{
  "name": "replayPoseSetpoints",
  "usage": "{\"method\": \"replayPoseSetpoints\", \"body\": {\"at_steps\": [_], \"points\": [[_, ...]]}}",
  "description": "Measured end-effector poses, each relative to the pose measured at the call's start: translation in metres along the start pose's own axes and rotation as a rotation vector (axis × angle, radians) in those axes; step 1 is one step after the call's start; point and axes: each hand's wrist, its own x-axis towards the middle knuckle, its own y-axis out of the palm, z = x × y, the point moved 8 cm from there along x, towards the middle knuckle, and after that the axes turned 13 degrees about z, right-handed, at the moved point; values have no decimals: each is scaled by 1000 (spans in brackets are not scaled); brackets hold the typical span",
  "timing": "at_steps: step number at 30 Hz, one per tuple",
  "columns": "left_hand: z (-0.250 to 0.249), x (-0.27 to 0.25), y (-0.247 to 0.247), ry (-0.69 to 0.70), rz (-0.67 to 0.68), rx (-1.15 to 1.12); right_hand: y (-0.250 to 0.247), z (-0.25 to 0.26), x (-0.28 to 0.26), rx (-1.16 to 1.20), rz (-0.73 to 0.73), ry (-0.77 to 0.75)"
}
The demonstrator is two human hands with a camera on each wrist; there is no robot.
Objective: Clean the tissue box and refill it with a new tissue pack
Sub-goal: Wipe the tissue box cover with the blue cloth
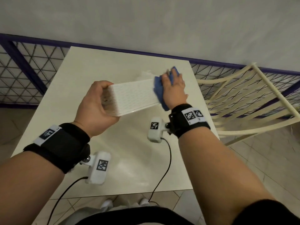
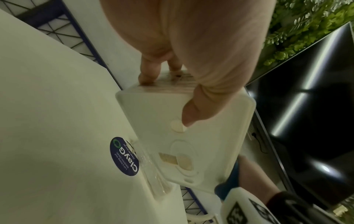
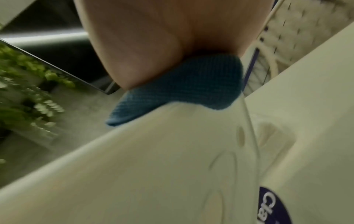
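I hold a white tissue box [image 1: 134,96] with a dimpled side above the white table [image 1: 113,159]. My left hand [image 1: 105,98] grips its left end, the thumb lying on the smooth underside [image 2: 201,136]. At the right end my right hand [image 1: 173,83] wraps a blue cloth [image 1: 158,88] over the box; the fingers curve across the cloth. In the right wrist view the cloth [image 3: 182,84] is squeezed between palm and box [image 3: 153,166], and the fingers are hidden. Something pale and crinkly [image 1: 145,73] lies on the table just behind the box, too blurred to identify.
A round dark-blue sticker [image 2: 124,156] sits on the table under the box. A cream slatted chair [image 1: 243,98] stands at the table's right. A purple-framed mesh fence [image 1: 32,65] runs behind. A dark screen [image 2: 306,121] and green foliage are on a wall.
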Motion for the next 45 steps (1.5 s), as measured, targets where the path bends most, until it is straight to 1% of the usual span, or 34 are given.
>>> {"method": "replayPoseSetpoints", "body": {"at_steps": [1,3,4,5,6,9,11,13,15,17,19,20,24,26,27,28,30,32,34,35,36,38,40,41,43,44,45], "points": [[2,-2,1,-8,9,-2,-3,-7,5,21,-20,30],[6,-3,3,-32,14,-34,0,-6,1,18,-64,79],[9,-2,5,-41,12,-51,6,0,-5,4,-65,94],[9,0,7,-44,8,-53,17,9,-13,-7,-35,93],[10,1,9,-43,4,-36,32,22,-25,-22,15,65],[12,6,14,-37,10,-30,73,58,-67,-104,152,-115],[17,5,12,-36,27,-64,68,52,-63,-105,158,-154],[22,-2,5,-61,38,-83,42,24,-35,-85,103,-88],[24,-8,2,-88,57,-87,13,-10,-9,-6,47,43],[22,-11,3,-97,63,-72,4,-30,3,48,4,147],[19,-9,7,-94,57,-44,12,-25,0,0,-37,184],[17,-8,10,-88,57,-23,22,-13,-5,-39,-31,161],[10,3,25,-69,78,118,76,44,-52,-34,144,-18],[6,6,31,-40,109,147,85,61,-68,-60,168,-139],[6,7,30,-31,119,119,82,61,-68,-69,170,-178],[7,6,27,-33,113,83,74,54,-62,-66,160,-179],[11,-1,16,-71,76,46,51,23,-37,-48,108,-89],[12,-8,10,-90,80,41,29,-13,-15,-9,38,65],[13,-11,11,-97,91,43,26,-33,-9,13,-2,191],[14,-12,14,-99,95,46,33,-32,-12,11,2,214],[15,-11,17,-111,94,47,44,-24,-18,-3,26,204],[12,-7,22,-109,83,59,72,7,-37,-32,95,100],[-2,-5,27,-48,100,76,92,37,-64,-24,118,-22],[-7,-4,28,-21,111,74,94,43,-72,-22,106,-52],[-2,-5,27,-41,124,40,82,34,-68,-19,64,-46],[5,-7,23,-63,123,22,72,19,-57,-14,39,-10],[11,-10,20,-76,125,10,59,2,-47,-10,8,57]]}}
